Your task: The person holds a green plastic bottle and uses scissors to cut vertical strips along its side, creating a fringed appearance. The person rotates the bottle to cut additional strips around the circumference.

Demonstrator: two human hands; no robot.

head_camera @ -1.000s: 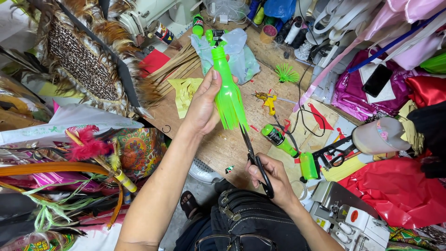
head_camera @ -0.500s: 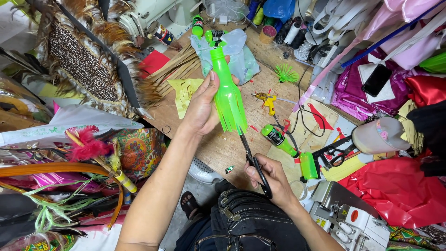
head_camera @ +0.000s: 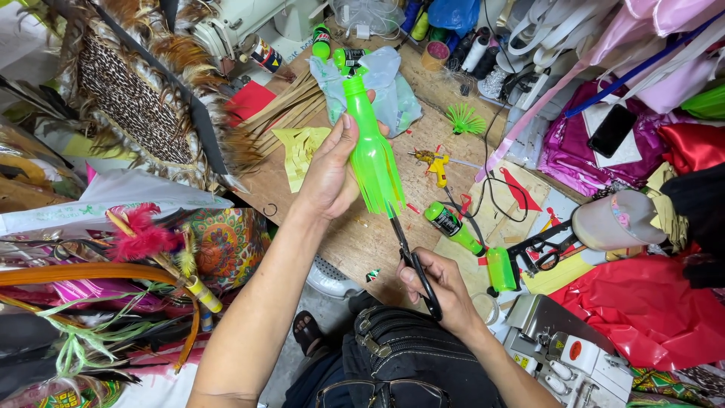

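A left hand (head_camera: 332, 177) grips a bright green plastic bottle (head_camera: 368, 143), its lower half slit into thin, floppy strips, above a cluttered wooden table (head_camera: 362, 242). The right hand's (head_camera: 442, 291) fingers close through black scissors (head_camera: 411, 261) at the fringe. A yellow glue gun (head_camera: 434, 160) lies nearby.

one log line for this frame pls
left hand holds green bottle | right hand holds scissors | blades at bottle's cut fringe

The green bottle (head_camera: 371, 151) is glossy see-through plastic, its lower end cut into thin strips. The scissors (head_camera: 411, 261) have dark metal blades and matt black handles. The tabletop (head_camera: 362, 242) is bare matt wood, and the red cloth (head_camera: 649, 310) at its right edge looks pretty shiny, satin-like.
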